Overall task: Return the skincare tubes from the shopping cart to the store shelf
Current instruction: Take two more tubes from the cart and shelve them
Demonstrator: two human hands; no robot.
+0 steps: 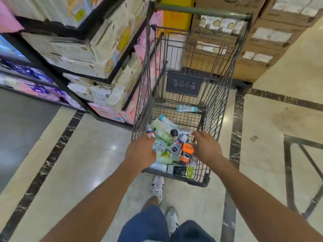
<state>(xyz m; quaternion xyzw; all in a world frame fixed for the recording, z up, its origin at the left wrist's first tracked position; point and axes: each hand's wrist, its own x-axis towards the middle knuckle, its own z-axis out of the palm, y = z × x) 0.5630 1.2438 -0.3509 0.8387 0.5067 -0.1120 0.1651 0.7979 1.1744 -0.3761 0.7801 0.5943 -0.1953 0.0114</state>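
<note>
The wire shopping cart (225, 95) stands in front of me with several skincare tubes (164, 130) heaped at its near end. Both my hands are down inside it. My left hand (140, 152) is curled around a white tube with an orange band (150, 132), which sticks up above my fingers by the cart's left wall. My right hand (204, 145) hovers with its fingers apart, empty, just right of an orange-capped tube (186, 151) and a blue-and-white tube (176, 145). One pale tube (186, 108) lies alone farther back. The store shelf (97, 55) stands to the left.
The shelf's corner, packed with white and pink packs, nearly touches the cart's left side. Stacked cardboard boxes (258, 49) stand behind the cart on the right. Polished tile floor (272, 130) lies to the right. My feet (158, 187) are just behind the cart's near edge.
</note>
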